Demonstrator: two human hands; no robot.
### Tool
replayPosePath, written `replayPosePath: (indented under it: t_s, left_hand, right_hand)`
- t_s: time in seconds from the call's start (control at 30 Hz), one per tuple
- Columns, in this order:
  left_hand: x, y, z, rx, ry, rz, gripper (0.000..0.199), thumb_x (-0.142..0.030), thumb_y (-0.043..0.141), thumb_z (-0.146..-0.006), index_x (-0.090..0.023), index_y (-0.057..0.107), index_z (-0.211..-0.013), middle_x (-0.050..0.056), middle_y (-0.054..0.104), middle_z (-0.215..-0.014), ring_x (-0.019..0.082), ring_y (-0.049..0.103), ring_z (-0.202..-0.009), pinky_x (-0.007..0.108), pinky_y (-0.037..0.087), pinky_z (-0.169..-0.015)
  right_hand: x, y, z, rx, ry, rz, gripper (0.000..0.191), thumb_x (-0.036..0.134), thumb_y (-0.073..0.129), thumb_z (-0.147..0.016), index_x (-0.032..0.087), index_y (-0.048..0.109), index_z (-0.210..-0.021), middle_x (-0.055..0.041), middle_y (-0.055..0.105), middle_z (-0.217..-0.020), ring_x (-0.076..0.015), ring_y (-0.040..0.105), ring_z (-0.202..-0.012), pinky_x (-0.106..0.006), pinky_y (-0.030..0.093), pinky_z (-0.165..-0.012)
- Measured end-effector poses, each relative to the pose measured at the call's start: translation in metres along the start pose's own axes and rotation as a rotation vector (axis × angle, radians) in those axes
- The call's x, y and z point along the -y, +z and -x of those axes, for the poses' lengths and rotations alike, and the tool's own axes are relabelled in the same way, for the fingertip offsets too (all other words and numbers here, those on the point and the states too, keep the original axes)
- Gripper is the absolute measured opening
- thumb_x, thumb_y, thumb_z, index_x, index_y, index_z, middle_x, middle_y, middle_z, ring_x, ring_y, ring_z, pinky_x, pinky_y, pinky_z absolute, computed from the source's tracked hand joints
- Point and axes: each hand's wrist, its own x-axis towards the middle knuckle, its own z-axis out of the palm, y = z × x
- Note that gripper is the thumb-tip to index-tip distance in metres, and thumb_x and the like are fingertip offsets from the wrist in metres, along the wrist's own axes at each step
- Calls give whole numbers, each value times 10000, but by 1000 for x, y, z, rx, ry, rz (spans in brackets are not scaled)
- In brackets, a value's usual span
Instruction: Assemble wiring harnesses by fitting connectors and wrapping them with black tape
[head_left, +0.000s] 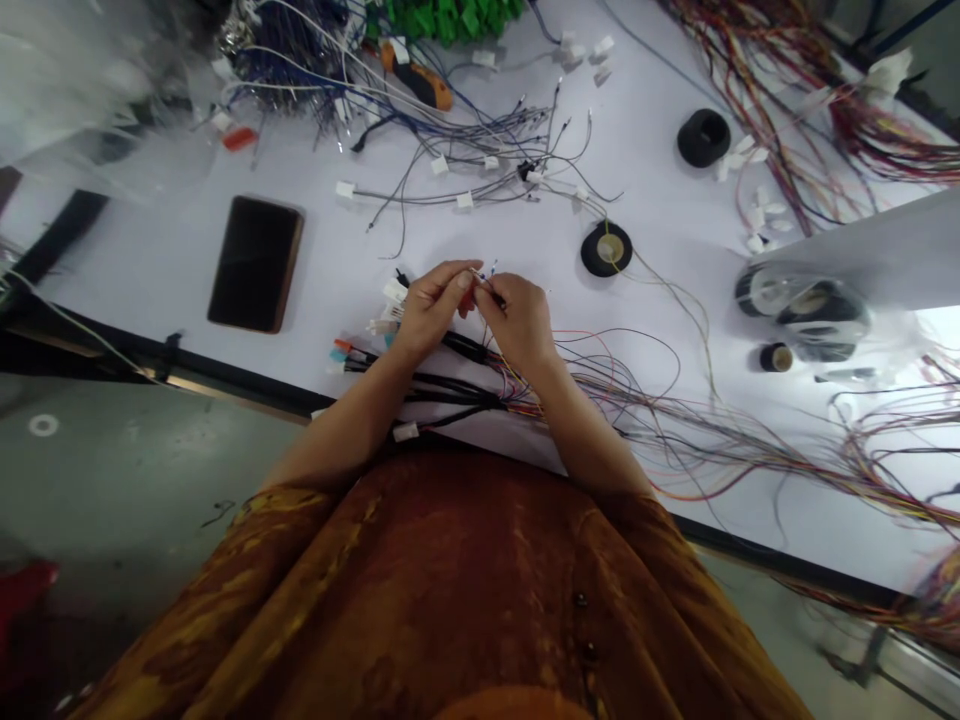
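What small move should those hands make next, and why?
Perhaps the right hand should ease its pinch toward the red piece the left hand seems to hold: both hands nearly meet there. What the right hand pinches is too small to tell.

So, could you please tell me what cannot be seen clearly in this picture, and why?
In the head view:
Red piece: partly covered by the left hand and right hand; its shape is unclear.
Wire tips beside them: too small to tell apart.
Black-sleeved cables: partly hidden under the left forearm.
Plastic bag: blurred and cut off by the left edge.
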Motion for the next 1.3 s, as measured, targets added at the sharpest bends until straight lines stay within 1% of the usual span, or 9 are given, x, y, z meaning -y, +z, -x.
replayPosePath:
  t_s: [0.17, 0.33, 0.43, 0.57, 0.67, 0.8, 0.93, 1.07, 1.3]
  left_hand:
    - [6, -1, 0, -29, -12, -4, 406, -566, 643, -924, -214, 741, -1102, 32, 696, -848, 67, 585, -588, 190, 481, -522]
    - [3, 1, 2, 17, 30, -94, 393, -550, 656, -919, -190, 740, -1053, 41, 677, -851, 70, 576, -595, 194, 478, -518]
    - [-3, 2, 3, 57, 35, -121, 429, -581, 603, -943, -191, 728, -1070, 27, 642, -789, 77, 542, -578, 207, 461, -521]
    - [-8, 3, 3, 52, 22, -139, 446, -612, 593, -937, -200, 731, -1036, -9, 550, -663, 87, 474, -548, 225, 420, -527]
    - [-8, 4, 4, 11, -29, -103, 413, -596, 614, -932, -198, 723, -911, -28, 474, -588, 85, 411, -502, 226, 352, -476]
    - [-7, 4, 3, 6, -111, 23, 413, -604, 645, -909, -197, 715, -915, -36, 466, -580, 70, 396, -473, 205, 315, -440]
    - [-9, 5, 0, -64, -236, 180, 368, -561, 643, -930, -199, 706, -951, -18, 541, -659, 60, 458, -497, 181, 361, -434]
    - [-12, 6, -3, -133, -344, 226, 342, -534, 632, -950, -198, 698, -964, -5, 603, -707, 51, 500, -502, 166, 396, -434]
    - [-5, 2, -3, -131, -302, 181, 373, -549, 580, -977, -200, 702, -1020, 13, 651, -779, 46, 555, -524, 171, 424, -458]
  right_hand:
    - [-5, 5, 2, -22, -81, -97, 221, 181, 521, -935, 208, 463, -724, 16, 524, -720, -113, 460, -696, -275, 350, -710]
    - [-13, 4, 3, -4, -71, -81, 262, 156, 496, -940, 207, 443, -689, 21, 502, -693, -112, 448, -674, -267, 352, -688]
    - [-12, -1, 0, 103, -14, 50, 260, 195, 482, -993, 192, 515, -735, -8, 571, -741, -130, 492, -703, -278, 358, -695]
    - [-1, -9, 1, 235, 35, 328, 273, 254, 409, -1063, 158, 633, -940, -92, 667, -951, -184, 581, -804, -307, 367, -710]
    - [7, -10, 3, 204, 39, 376, 224, 240, 431, -1054, 156, 635, -1096, -104, 670, -1044, -206, 605, -867, -313, 396, -737]
    - [7, -12, 3, 70, -10, 283, 240, 267, 401, -1058, 186, 627, -1063, -74, 632, -994, -206, 587, -885, -332, 441, -795]
    - [12, -21, 10, -95, -136, 229, 344, 289, 283, -1085, 196, 608, -1024, -87, 587, -1011, -216, 570, -984, -365, 446, -893]
    - [21, -26, 21, -2, -185, 291, 283, 276, 342, -1079, 212, 594, -967, -43, 584, -843, -199, 578, -880, -375, 402, -928]
    - [16, -18, 19, 75, -65, 382, 218, 208, 448, -1021, 204, 605, -870, 9, 584, -676, -148, 527, -675, -346, 356, -872]
